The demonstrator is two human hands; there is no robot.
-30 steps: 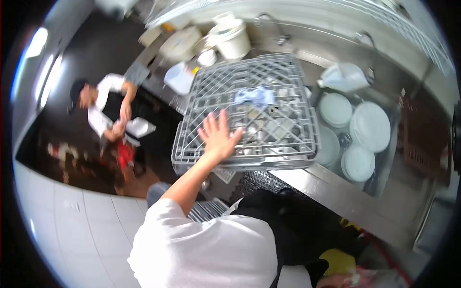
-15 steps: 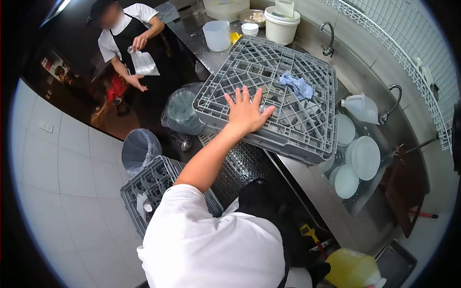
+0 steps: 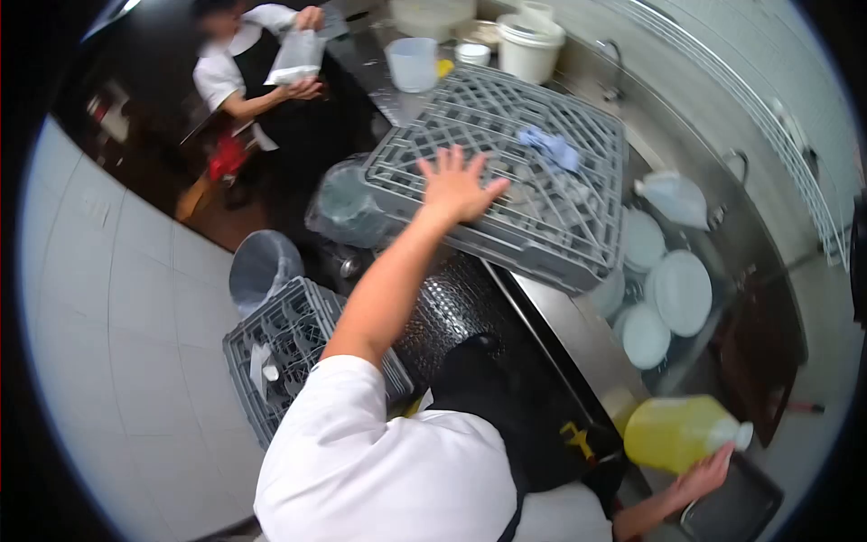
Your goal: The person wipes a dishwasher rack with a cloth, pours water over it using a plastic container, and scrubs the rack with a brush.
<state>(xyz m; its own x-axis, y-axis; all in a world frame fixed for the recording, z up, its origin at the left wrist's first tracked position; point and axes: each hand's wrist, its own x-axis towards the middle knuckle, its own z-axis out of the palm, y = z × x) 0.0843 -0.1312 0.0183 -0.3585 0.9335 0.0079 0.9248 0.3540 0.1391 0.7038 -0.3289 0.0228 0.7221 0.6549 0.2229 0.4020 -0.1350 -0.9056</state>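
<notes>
My left hand [image 3: 456, 188] lies on top of a grey plastic dish rack [image 3: 542, 248], fingers spread. A crumpled blue cloth [image 3: 550, 149] rests on the rack, to the right of that hand. At the lower right, my right hand [image 3: 706, 473] grips a jug of yellow liquid [image 3: 670, 434] near its white-capped neck. The jug is tilted on its side beside the sink's steel edge. How the fingers wrap around it is partly hidden.
White plates [image 3: 679, 294] and a translucent jug [image 3: 675, 199] sit in the sink [image 3: 695, 370]. Lined bins [image 3: 264, 271] and another grey rack [image 3: 280, 348] stand left. Tubs [image 3: 529, 52] line the far counter. A co-worker [image 3: 280, 95] holds a clear bag.
The yellow jug has come up and tipped over sideways, and my right hand now shows. My left hand stays on the rack. The co-worker has lifted the bag.
</notes>
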